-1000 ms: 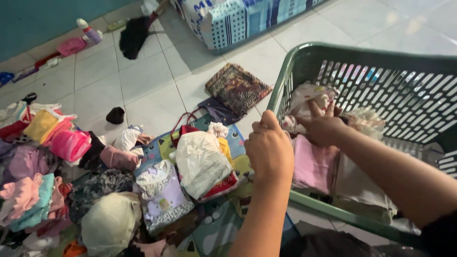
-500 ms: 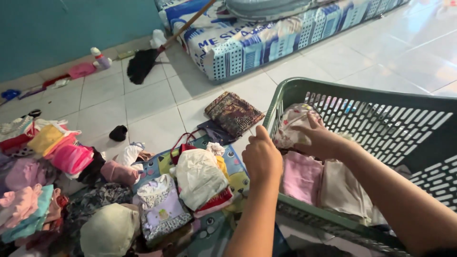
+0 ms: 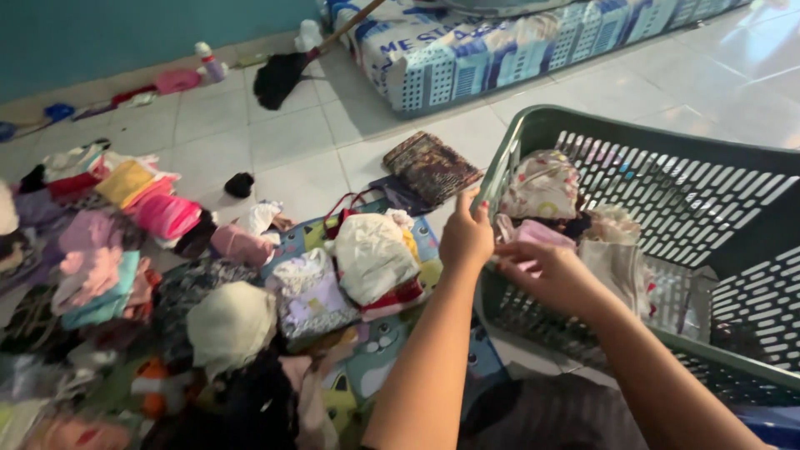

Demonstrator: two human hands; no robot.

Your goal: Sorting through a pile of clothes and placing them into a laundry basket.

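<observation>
While clothes [image 3: 150,275] lie heaped across the left of the frame, the green basket [image 3: 733,367] fills the right, where the left hand [image 3: 467,236] grips its near rim and the right hand [image 3: 546,273] pinches a pink cloth [image 3: 542,233] inside.

home | tiled floor [image 3: 292,142] | mattress [image 3: 500,50] | laundry basket [image 3: 667,208]

Head view, looking down, close over floor [image 3: 292,133]
</observation>
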